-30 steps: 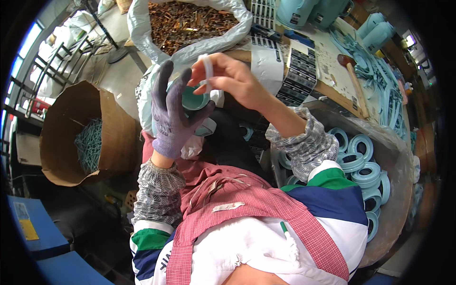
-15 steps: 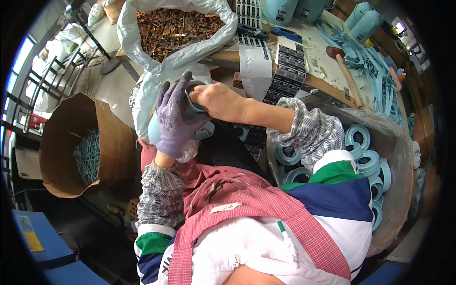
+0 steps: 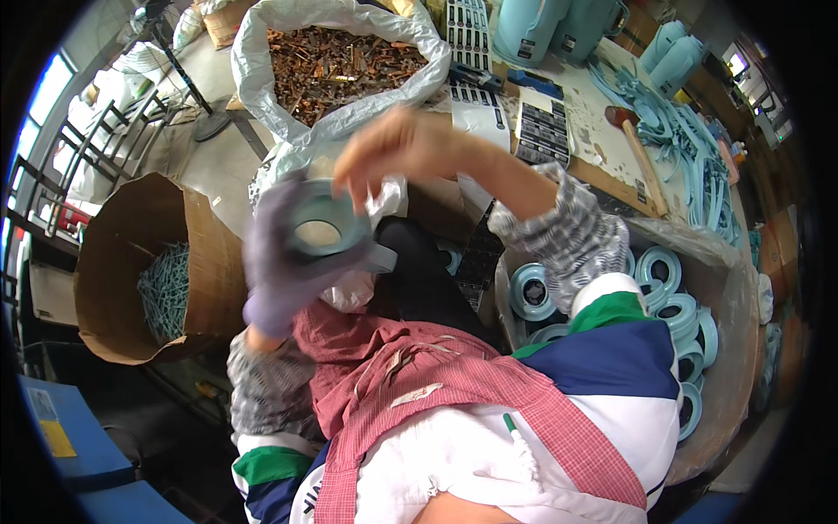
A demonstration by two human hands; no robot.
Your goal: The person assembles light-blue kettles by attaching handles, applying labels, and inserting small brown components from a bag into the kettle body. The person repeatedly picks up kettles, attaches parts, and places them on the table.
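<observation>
My left hand (image 3: 292, 253), in a purple-grey glove and blurred, is wrapped round a light blue plastic ring (image 3: 336, 218). Through its round opening something pale shows, and a short spout-like piece sticks out at its lower right. My right hand (image 3: 397, 157) is bare and raised just above the ring's right side. Its bent fingers are smeared by motion, so whether anything is between them cannot be made out. Beneath both hands are the red checked apron (image 3: 375, 349) and my dark-trousered leg (image 3: 428, 271).
A plastic-lined box (image 3: 720, 375) of light blue rings stands at right. On the left is a cardboard drum (image 3: 223, 279) with thin bluish strips. Ahead are a bag (image 3: 249, 52) of brown scraps, label sheets (image 3: 541, 127), a mallet (image 3: 642, 157) and light blue jugs (image 3: 524, 31).
My right hand has come off the ring, lifting up and slightly away. The left hand has swung down and left, turning the ring so its opening faces up.
</observation>
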